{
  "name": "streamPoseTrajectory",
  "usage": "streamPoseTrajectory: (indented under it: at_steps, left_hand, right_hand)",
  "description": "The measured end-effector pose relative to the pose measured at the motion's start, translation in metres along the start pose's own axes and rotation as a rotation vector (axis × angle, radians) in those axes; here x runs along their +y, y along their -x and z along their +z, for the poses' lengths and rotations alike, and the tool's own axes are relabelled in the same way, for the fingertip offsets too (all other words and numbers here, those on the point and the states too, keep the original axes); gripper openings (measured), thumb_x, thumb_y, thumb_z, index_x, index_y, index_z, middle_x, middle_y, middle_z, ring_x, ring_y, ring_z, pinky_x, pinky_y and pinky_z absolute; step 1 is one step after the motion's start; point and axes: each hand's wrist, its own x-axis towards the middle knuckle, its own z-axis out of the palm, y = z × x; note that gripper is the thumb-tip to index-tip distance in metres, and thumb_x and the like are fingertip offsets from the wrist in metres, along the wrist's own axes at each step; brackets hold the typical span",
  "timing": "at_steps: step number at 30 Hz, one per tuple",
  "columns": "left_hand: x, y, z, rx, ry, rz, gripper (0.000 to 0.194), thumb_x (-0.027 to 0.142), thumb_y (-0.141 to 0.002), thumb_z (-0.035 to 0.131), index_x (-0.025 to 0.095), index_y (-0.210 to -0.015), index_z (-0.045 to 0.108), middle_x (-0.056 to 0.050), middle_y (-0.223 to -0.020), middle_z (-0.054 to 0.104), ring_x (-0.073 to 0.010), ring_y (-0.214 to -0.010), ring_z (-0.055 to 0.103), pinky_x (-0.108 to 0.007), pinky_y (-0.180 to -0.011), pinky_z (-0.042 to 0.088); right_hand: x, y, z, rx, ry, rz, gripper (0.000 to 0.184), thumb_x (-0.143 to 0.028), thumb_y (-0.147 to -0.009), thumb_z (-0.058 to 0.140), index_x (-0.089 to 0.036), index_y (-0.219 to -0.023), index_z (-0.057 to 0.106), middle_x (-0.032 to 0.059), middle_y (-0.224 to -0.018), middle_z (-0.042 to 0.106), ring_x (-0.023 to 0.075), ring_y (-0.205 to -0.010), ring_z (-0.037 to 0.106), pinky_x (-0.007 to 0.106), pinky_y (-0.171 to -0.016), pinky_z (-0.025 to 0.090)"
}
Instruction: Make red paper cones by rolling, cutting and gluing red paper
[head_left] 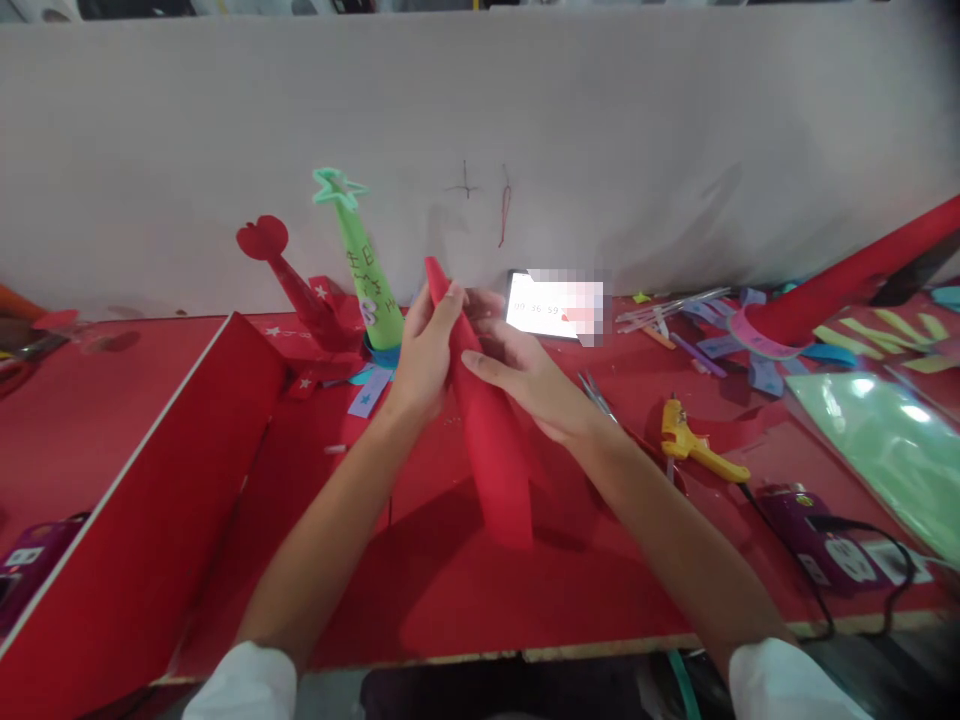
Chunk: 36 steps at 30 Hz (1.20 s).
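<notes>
A red paper cone, rolled from one sheet, stands tilted above the red table with its narrow tip up and its wide end toward me. My left hand is closed round its upper part, thumb pressed on the front near the tip. From the other side my right hand grips the cone a little lower, its thumb lying on the paper. Parts of the fingers of both hands are hidden behind the cone. Just behind my left hand is a finished green cone hat with a pipe-cleaner star on top.
Left of the green hat leans a red cone with a heart top. A red upright panel divides the table. To the right lie scissors, a yellow glue gun, a purple box with a cord, and green plastic sheets.
</notes>
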Motion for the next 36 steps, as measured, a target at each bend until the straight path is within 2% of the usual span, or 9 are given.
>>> streamPoseTrajectory:
  at_steps: [4,8,12,15,22,27,29,33,36]
  left_hand:
    - [0.015,-0.014,-0.02,-0.091,0.078,-0.037,0.026,0.041,-0.095,0.077,0.023,-0.084,0.061,-0.002,-0.078,0.066,-0.0194,-0.081,0.073,-0.034,-0.078,0.065]
    - [0.029,-0.023,-0.037,-0.152,0.11,-0.057,0.03,0.041,-0.09,0.082,0.022,-0.083,0.06,0.005,-0.061,0.047,-0.0104,-0.053,0.053,-0.027,-0.06,0.057]
    - [0.033,-0.028,-0.047,-0.15,0.043,-0.073,0.035,0.047,-0.089,0.083,0.022,-0.084,0.059,0.006,-0.059,0.044,-0.0083,-0.047,0.046,-0.025,-0.052,0.05]
    - [0.033,-0.031,-0.051,-0.161,0.024,-0.08,0.034,0.048,-0.09,0.082,0.023,-0.085,0.06,0.005,-0.059,0.046,-0.0087,-0.047,0.047,-0.026,-0.052,0.05]
    - [0.036,-0.031,-0.055,-0.174,0.014,-0.079,0.036,0.05,-0.087,0.085,0.024,-0.086,0.06,0.005,-0.059,0.047,-0.0097,-0.048,0.05,-0.028,-0.053,0.051]
    - [0.035,-0.034,-0.058,-0.172,0.004,-0.078,0.039,0.053,-0.083,0.087,0.025,-0.087,0.06,0.004,-0.059,0.046,-0.0105,-0.05,0.048,-0.026,-0.051,0.049]
    - [0.035,-0.034,-0.059,-0.174,0.007,-0.076,0.041,0.054,-0.081,0.088,0.025,-0.087,0.06,0.004,-0.059,0.045,-0.0109,-0.05,0.047,-0.026,-0.05,0.048]
    - [0.036,-0.035,-0.06,-0.154,0.034,-0.051,0.04,0.054,-0.082,0.087,0.026,-0.086,0.06,0.003,-0.061,0.048,-0.014,-0.053,0.052,-0.03,-0.053,0.051]
    - [0.035,-0.034,-0.059,-0.146,0.043,-0.058,0.039,0.053,-0.082,0.086,0.026,-0.087,0.059,0.002,-0.063,0.052,-0.0174,-0.059,0.059,-0.033,-0.058,0.054]
  right_hand:
    - [0.006,0.0,-0.005,-0.161,-0.073,0.174,0.053,-0.044,-0.082,0.092,-0.027,-0.125,0.067,0.0075,-0.133,0.074,0.0283,-0.121,0.071,0.048,-0.107,0.061]
    - [0.02,0.002,0.003,-0.276,-0.093,0.26,0.066,-0.038,-0.078,0.095,-0.026,-0.135,0.065,0.0079,-0.147,0.069,0.0288,-0.138,0.065,0.05,-0.122,0.052]
    - [0.041,0.007,0.02,-0.364,-0.175,0.407,0.072,-0.038,-0.068,0.102,-0.025,-0.13,0.067,0.0092,-0.139,0.073,0.0303,-0.13,0.07,0.052,-0.12,0.054]
    - [0.053,0.011,0.029,-0.325,-0.235,0.46,0.069,-0.035,-0.062,0.105,-0.024,-0.121,0.071,0.0084,-0.13,0.077,0.0298,-0.124,0.073,0.051,-0.118,0.056]
    - [0.062,0.012,0.037,-0.188,-0.322,0.478,0.064,-0.032,-0.059,0.106,-0.022,-0.113,0.074,0.0067,-0.119,0.079,0.0272,-0.114,0.076,0.053,-0.118,0.055]
    - [0.057,0.012,0.038,-0.181,-0.299,0.473,0.064,-0.033,-0.058,0.106,-0.022,-0.112,0.074,0.0075,-0.12,0.079,0.0288,-0.113,0.076,0.053,-0.117,0.056]
    - [0.053,0.012,0.036,-0.201,-0.294,0.469,0.068,-0.039,-0.061,0.106,-0.023,-0.118,0.072,0.0085,-0.126,0.078,0.0295,-0.119,0.074,0.051,-0.117,0.055]
    - [0.04,0.009,0.025,-0.268,-0.329,0.381,0.07,-0.069,-0.079,0.088,-0.028,-0.132,0.067,0.0084,-0.143,0.072,0.0279,-0.131,0.069,0.043,-0.116,0.056]
    - [0.029,0.005,0.015,-0.253,-0.23,0.285,0.068,-0.069,-0.084,0.085,-0.029,-0.135,0.066,0.0082,-0.149,0.068,0.0259,-0.136,0.065,0.039,-0.112,0.058]
